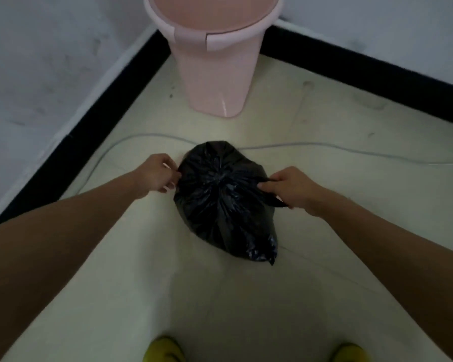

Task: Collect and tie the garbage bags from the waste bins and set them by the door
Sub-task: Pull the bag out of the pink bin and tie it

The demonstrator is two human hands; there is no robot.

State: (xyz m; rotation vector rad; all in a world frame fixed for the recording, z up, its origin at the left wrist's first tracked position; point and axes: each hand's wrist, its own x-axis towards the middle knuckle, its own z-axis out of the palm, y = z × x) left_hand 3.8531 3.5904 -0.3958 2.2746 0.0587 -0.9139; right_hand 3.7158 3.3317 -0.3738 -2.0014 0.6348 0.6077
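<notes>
A full black garbage bag [224, 205] is in front of me over the pale floor, its top gathered toward the middle. My left hand [157, 176] pinches a strip of the bag's plastic at its left edge. My right hand [290, 188] grips another black strip on the right side, pulled taut away from the bag. A pink waste bin [215, 74] stands behind the bag in the room's corner, with no liner showing on its rim.
Two white walls with black skirting [110, 105] meet behind the bin. A thin white cable [324, 145] runs across the floor just beyond the bag. The toes of my yellow shoes [164, 350] show at the bottom edge.
</notes>
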